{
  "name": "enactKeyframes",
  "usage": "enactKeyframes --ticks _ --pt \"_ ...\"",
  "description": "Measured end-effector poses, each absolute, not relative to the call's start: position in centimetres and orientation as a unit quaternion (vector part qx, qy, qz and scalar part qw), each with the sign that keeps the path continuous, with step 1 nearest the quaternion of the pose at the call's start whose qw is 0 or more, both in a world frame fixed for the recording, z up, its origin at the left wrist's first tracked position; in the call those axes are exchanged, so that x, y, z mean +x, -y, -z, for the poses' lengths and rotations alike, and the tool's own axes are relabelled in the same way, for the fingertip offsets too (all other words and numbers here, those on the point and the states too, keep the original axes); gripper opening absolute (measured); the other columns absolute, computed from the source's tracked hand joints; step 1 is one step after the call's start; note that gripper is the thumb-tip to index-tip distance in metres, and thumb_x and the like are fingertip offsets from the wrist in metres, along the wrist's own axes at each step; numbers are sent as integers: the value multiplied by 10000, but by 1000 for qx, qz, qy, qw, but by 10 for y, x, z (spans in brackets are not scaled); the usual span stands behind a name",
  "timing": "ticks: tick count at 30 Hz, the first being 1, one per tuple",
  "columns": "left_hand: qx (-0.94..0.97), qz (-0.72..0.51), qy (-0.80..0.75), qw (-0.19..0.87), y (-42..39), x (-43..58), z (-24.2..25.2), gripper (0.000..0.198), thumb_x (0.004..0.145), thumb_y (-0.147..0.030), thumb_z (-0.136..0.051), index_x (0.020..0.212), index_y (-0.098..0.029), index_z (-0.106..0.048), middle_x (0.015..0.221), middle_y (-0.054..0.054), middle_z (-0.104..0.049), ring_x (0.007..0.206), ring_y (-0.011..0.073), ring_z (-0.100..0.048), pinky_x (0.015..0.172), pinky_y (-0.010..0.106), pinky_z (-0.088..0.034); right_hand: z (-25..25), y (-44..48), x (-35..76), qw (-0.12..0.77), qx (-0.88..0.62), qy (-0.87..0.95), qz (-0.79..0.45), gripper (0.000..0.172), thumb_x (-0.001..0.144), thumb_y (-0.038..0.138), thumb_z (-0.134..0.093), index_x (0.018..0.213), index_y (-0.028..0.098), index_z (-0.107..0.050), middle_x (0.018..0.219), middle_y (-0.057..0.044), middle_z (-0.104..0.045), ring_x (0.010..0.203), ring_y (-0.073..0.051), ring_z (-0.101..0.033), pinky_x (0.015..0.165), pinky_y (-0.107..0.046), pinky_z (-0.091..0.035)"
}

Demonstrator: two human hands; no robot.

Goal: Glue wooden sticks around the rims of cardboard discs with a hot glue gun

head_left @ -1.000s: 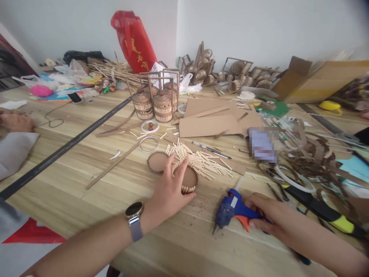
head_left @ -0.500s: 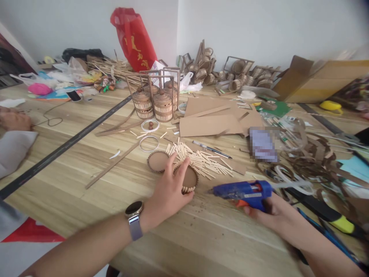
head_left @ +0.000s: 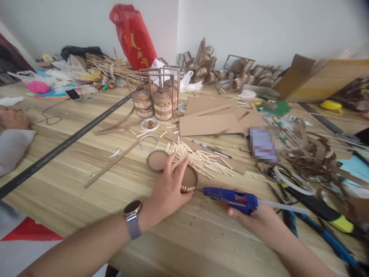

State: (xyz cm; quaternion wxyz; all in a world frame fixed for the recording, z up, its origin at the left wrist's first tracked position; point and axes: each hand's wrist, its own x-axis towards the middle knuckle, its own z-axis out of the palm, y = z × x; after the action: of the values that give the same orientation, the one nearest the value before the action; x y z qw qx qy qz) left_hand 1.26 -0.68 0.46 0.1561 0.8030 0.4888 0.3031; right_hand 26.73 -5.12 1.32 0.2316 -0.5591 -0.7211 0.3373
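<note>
My left hand (head_left: 168,190) rests on a round cardboard basket (head_left: 188,179) with a rim of short sticks, fingers curled over its near edge, holding it on the wooden table (head_left: 86,173). My right hand (head_left: 250,217) grips a blue hot glue gun (head_left: 230,197) lying level, its nozzle pointing left at the basket's near right edge. A white glue stick (head_left: 284,207) sticks out behind the gun. A second cardboard disc (head_left: 157,160) lies just left of the basket. A pile of short wooden sticks (head_left: 201,159) lies behind it.
Stacked round stick baskets in a frame (head_left: 155,102) stand further back. Cardboard sheets (head_left: 210,119), a pen (head_left: 211,149), white rings (head_left: 149,142), brown cardboard strips (head_left: 311,150) and cutters (head_left: 323,209) lie right. A long black bar (head_left: 66,146) crosses left. Another person's hand (head_left: 13,119) rests at far left.
My right hand lifted the glue gun from the table, turned it level and brought its nozzle left to the basket's edge. My left hand stayed on the basket.
</note>
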Motion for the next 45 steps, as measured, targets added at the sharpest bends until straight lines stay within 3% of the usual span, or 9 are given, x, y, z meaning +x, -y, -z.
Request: enactKeyframes --ticks 13,22,45 --pt "804 -301 -490 153 7 13 -4 1007 663 -121 -776 1471 -294 -200 1509 148 -160 1355 385 -367 1010 499 -479 -29 52 251 205 -572 739 -291 254 813 467 -564 810 229 -653 778 -58 -723 728 -249 -673 663 -336 -539" --pt "804 -303 -487 157 6 13 -4 1002 668 -127 -774 1470 -299 -198 1504 149 -168 1341 388 -386 1005 507 -479 -28 54 249 206 -597 722 -282 276 785 489 -573 841 235 -663 846 -87 -738 809 -284 -688 710 -377 -553" --pt "805 -302 -486 156 6 12 -3 999 669 -124 -775 1471 -300 -207 1509 142 -167 1324 380 -409 989 493 -498 -23 55 248 201 -609 719 -268 285 782 514 -555 793 241 -635 808 -81 -727 792 -290 -690 707 -377 -554"
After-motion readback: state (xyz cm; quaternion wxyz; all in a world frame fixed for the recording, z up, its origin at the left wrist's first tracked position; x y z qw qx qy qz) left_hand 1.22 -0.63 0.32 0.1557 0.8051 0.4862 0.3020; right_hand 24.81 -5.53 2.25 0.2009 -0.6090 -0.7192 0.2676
